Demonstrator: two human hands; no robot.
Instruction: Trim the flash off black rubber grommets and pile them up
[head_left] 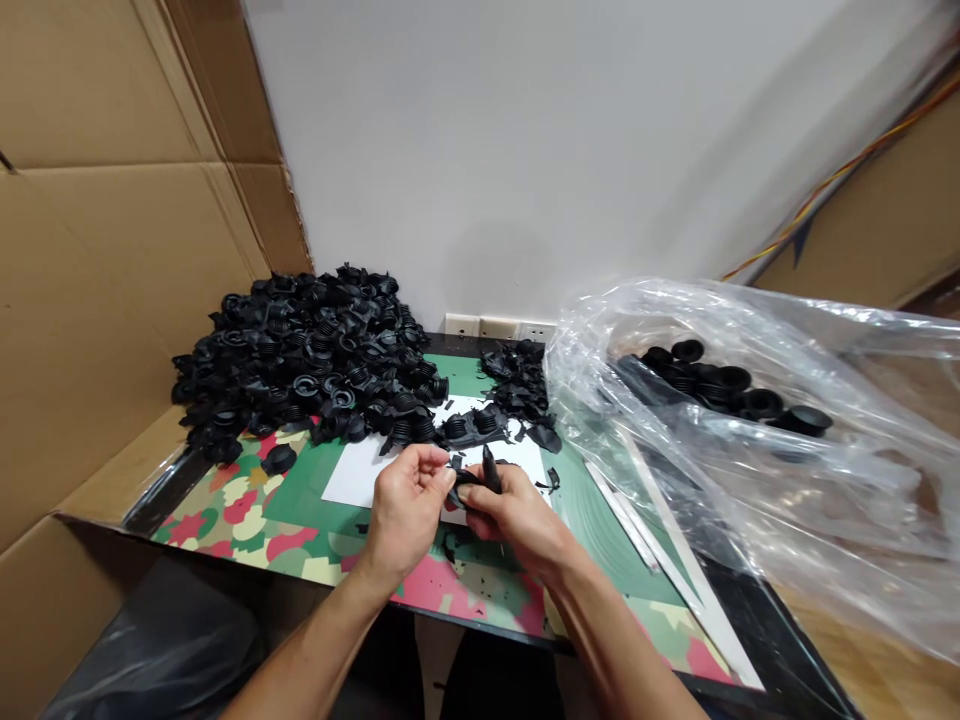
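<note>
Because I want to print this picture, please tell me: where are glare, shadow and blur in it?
Head view: whitish glare streaks the plastic bag; head view: soft, faint shadows on the wall; head view: the black piece between left hand and right hand loses detail in its darkness; head view: the far right edge looks smeared.

Wall [465, 130]: pale, right behind the desk [784, 640]!
Sockets [498, 327]: white row, sitting low.
Cardboard [97, 270]: brown, towering at left.
Wires [866, 152]: red-yellow, climbing to the right.
</note>
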